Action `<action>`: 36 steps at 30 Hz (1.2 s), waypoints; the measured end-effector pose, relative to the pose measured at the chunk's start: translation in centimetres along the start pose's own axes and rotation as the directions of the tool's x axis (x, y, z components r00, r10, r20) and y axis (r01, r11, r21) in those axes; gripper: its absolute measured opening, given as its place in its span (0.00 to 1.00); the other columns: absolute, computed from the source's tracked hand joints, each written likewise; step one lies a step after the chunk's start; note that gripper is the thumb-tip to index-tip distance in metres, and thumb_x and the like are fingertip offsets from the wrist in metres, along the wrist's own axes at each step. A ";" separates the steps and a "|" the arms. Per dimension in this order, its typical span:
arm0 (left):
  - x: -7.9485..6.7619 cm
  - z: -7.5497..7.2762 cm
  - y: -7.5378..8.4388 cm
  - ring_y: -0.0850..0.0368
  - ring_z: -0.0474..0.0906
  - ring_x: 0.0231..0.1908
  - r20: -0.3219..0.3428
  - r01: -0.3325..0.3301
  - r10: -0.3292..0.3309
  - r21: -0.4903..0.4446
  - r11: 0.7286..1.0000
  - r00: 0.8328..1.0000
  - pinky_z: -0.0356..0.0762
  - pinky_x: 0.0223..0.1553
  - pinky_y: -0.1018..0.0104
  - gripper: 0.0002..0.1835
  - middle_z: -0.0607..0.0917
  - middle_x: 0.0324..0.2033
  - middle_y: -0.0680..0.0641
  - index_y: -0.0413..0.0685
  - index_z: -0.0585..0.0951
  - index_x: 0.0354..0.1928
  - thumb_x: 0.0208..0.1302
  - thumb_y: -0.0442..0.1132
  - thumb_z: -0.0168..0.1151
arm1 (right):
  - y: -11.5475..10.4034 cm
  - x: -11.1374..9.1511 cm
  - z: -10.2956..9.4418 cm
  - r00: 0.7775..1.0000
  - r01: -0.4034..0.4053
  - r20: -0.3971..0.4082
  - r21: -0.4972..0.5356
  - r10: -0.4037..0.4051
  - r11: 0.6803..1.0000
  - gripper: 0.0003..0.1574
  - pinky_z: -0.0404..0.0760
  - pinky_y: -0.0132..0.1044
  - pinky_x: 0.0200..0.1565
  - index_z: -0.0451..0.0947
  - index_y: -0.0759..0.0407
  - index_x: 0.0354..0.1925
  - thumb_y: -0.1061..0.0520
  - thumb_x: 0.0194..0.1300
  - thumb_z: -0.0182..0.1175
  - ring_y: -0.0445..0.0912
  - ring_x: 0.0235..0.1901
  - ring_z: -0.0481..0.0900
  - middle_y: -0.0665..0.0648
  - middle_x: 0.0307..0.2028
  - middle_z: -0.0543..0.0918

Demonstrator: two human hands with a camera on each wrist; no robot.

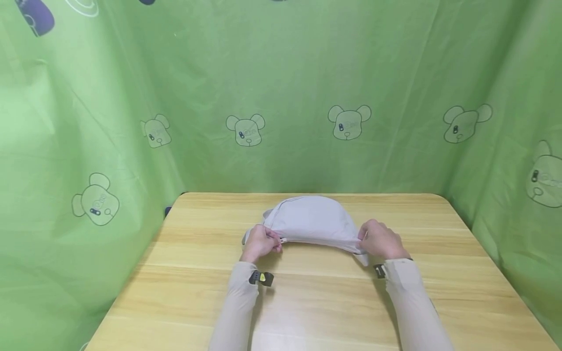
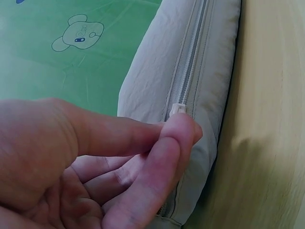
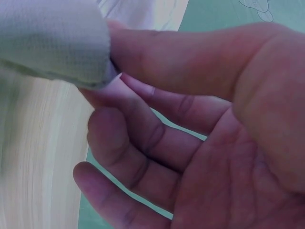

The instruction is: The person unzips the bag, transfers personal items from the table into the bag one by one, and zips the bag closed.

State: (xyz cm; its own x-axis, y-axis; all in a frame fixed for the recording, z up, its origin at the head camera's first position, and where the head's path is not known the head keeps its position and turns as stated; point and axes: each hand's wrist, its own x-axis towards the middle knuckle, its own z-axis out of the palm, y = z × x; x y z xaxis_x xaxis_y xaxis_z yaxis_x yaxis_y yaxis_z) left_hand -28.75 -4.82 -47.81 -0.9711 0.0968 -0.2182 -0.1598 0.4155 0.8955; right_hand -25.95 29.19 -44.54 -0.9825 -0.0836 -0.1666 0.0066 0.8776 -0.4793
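Observation:
A light grey crescent-shaped pouch bag (image 1: 313, 219) lies on the wooden table, its zipper edge facing the near side. At the bag's left end my left hand (image 1: 260, 242) pinches the zipper pull between thumb and index finger; the white slider (image 2: 178, 109) peeks out above the fingertips in the left wrist view. Beyond the slider, the zipper teeth (image 2: 194, 62) run closed along the bag. My right hand (image 1: 381, 239) pinches the fabric at the bag's right end between thumb and fingers. In the right wrist view a fabric flap (image 3: 52, 43) covers part of that grip.
The wooden table (image 1: 325, 302) extends around the bag, its far edge just behind it. Green curtains (image 1: 290, 58) with bear-head prints hang at the back and on both sides. A black strap with a yellow mark (image 1: 262, 278) is on the left wrist.

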 end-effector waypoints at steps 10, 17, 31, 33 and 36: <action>-0.2 -0.6 0.1 0.57 0.89 0.25 -0.033 -0.014 0.018 0.118 0.993 0.999 0.90 0.35 0.67 0.05 0.91 0.26 0.44 0.37 0.89 0.32 0.62 0.26 0.66 | -0.2 -0.1 0.0 1.000 0.006 0.003 0.009 -0.006 1.000 0.07 0.79 0.50 0.34 0.83 0.58 0.34 0.58 0.56 0.71 0.52 0.33 0.80 0.58 0.34 0.87; -0.2 -1.3 -0.1 0.56 0.89 0.25 -0.014 0.001 0.000 0.140 0.990 1.000 0.87 0.32 0.71 0.05 0.91 0.26 0.44 0.37 0.89 0.32 0.62 0.27 0.65 | 0.1 0.0 0.0 1.000 0.004 0.003 0.010 -0.004 1.000 0.08 0.79 0.49 0.34 0.84 0.59 0.35 0.58 0.56 0.71 0.51 0.33 0.80 0.58 0.34 0.87; -0.3 -2.5 -0.2 0.59 0.87 0.24 -0.003 0.036 -0.036 0.117 0.992 0.999 0.90 0.35 0.67 0.05 0.91 0.28 0.41 0.35 0.88 0.33 0.61 0.24 0.64 | 0.2 0.1 0.1 1.000 0.002 0.000 0.004 -0.002 1.000 0.08 0.79 0.50 0.35 0.83 0.58 0.35 0.58 0.56 0.71 0.52 0.33 0.80 0.58 0.35 0.87; -0.4 -2.6 -0.2 0.58 0.87 0.24 0.002 0.041 -0.041 0.120 0.992 0.999 0.91 0.36 0.66 0.05 0.91 0.28 0.41 0.34 0.88 0.33 0.60 0.23 0.64 | 0.2 0.1 0.1 1.000 0.008 0.001 0.006 -0.008 1.000 0.08 0.79 0.51 0.35 0.83 0.59 0.35 0.58 0.56 0.71 0.52 0.34 0.80 0.59 0.35 0.87; -0.5 -2.8 -0.2 0.58 0.87 0.25 0.000 0.046 -0.046 0.124 0.991 0.999 0.91 0.37 0.65 0.05 0.91 0.29 0.41 0.34 0.88 0.34 0.61 0.24 0.65 | 0.1 0.1 0.1 1.000 0.002 0.003 0.004 -0.002 1.000 0.08 0.79 0.52 0.35 0.83 0.58 0.35 0.58 0.56 0.71 0.52 0.34 0.80 0.59 0.35 0.87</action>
State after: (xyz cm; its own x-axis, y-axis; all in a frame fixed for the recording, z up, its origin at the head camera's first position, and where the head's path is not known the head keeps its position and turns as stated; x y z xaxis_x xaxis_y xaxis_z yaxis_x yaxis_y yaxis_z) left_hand -28.76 -7.51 -46.75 -0.9627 0.0772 -0.2592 -0.1809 0.5287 0.8293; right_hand -26.03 29.26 -44.70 -0.9820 -0.0866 -0.1678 0.0054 0.8756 -0.4830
